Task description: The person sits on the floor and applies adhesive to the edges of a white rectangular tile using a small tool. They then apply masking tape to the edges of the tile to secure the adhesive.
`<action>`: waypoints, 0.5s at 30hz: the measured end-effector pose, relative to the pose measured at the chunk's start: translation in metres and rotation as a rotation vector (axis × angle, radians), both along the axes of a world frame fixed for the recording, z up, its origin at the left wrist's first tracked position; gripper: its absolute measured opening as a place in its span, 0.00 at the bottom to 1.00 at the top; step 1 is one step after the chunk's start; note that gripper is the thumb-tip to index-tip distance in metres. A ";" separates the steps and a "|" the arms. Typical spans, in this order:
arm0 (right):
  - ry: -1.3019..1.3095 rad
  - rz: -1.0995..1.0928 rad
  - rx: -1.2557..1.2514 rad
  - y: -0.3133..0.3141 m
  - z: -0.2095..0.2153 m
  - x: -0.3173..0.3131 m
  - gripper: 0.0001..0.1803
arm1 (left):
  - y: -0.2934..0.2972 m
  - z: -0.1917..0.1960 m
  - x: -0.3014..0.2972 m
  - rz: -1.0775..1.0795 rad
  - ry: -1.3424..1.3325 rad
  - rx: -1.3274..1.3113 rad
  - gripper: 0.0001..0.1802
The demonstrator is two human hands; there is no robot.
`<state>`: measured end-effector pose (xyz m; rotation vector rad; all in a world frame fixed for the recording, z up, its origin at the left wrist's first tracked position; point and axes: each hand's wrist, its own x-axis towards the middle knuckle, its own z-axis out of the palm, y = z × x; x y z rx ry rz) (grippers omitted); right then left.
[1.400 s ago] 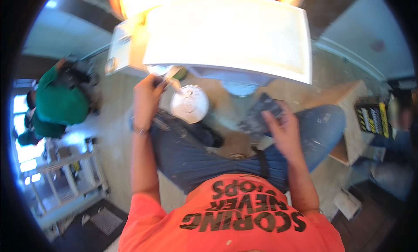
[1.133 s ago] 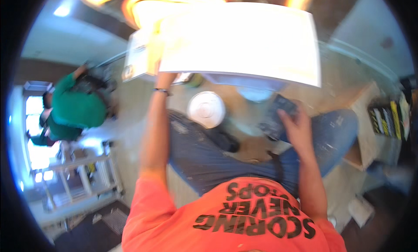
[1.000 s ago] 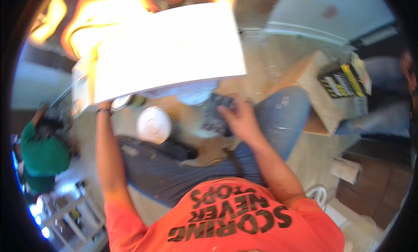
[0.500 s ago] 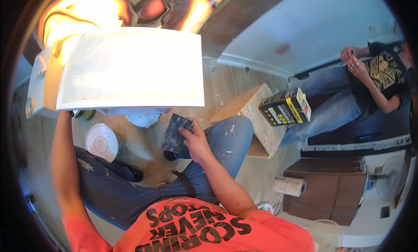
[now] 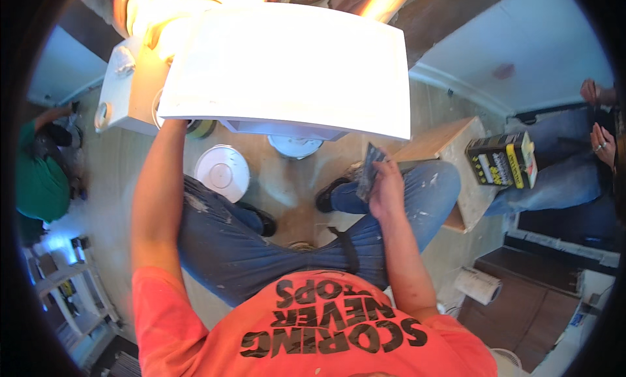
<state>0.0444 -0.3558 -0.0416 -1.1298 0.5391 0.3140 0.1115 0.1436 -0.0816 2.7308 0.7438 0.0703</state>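
A large white panel (image 5: 287, 71), slightly curved and overexposed, spans the view in front of me, with a pale box-like part (image 5: 280, 128) under its near edge. My left arm (image 5: 160, 188) reaches up to the panel's near left corner, and the hand itself is hidden behind it. Over my right knee, my right hand (image 5: 389, 189) is closed on a dark grey sheet of sandpaper (image 5: 370, 173), seen nearly edge-on. It is held just below the panel's near right corner, apart from it.
Two white-lidded buckets (image 5: 222, 174) (image 5: 295, 146) stand beyond my feet. To the right, a black and yellow tin (image 5: 501, 160) rests on a wooden box (image 5: 450, 162), near another person's legs (image 5: 554, 181). A person in green (image 5: 42, 175) is far left. A paper roll (image 5: 478, 285) lies lower right.
The view has swung left, so everything sits farther right and the person in green shows. My right hand has turned the sandpaper from face-on to nearly edge-on and remains closed on it.
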 end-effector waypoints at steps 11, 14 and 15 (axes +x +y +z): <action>0.100 -0.392 0.201 0.009 -0.015 0.013 0.18 | 0.054 0.085 -0.006 0.114 -0.622 -0.467 0.17; 0.240 -0.550 0.205 0.030 -0.048 0.022 0.13 | 0.044 0.156 -0.013 0.113 -0.750 -0.351 0.17; 0.273 -0.605 0.215 0.035 -0.060 0.032 0.14 | 0.014 0.187 -0.007 0.049 -0.754 -0.294 0.19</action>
